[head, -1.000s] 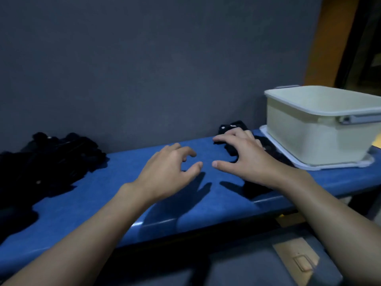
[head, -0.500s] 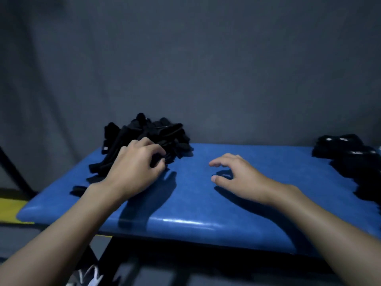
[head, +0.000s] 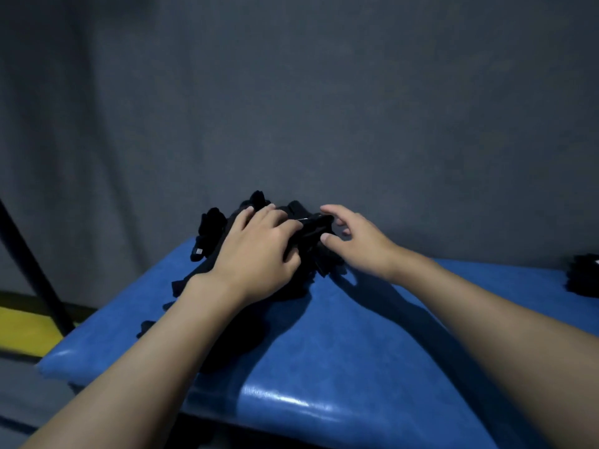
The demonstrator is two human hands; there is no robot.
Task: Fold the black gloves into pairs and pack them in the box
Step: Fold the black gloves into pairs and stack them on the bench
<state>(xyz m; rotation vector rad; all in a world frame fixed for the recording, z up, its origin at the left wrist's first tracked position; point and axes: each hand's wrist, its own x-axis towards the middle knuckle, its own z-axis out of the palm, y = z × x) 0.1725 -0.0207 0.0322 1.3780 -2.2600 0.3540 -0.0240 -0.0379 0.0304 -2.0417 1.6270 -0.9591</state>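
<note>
Head view: versus 0.5 s ago, the right hand (head: 356, 241) has crossed the blue padded bench (head: 340, 351) to the heap of black fabric gloves (head: 212, 228) at back left. The left hand (head: 256, 251) stays on the heap, fingers curled, thumb tucked, gripping gloves. Right thumb and forefinger are spread either side of a glove end, not closed. A dark folded stack (head: 583, 275) sits at the far right.

Plain black, no pattern, under the fingers of the left hand (head: 256, 254): heap of soft black fabric gloves (head: 212, 226). Small white tag left of those fingers, and a thin white streak between them and the thumb of the right hand (head: 359, 241). Glossy blue below both palms, with white glare nearer the elbows: padded vinyl bench top (head: 340, 335). Flat dark grey beyond the fingertips: cloth backdrop (head: 324, 108).
</note>
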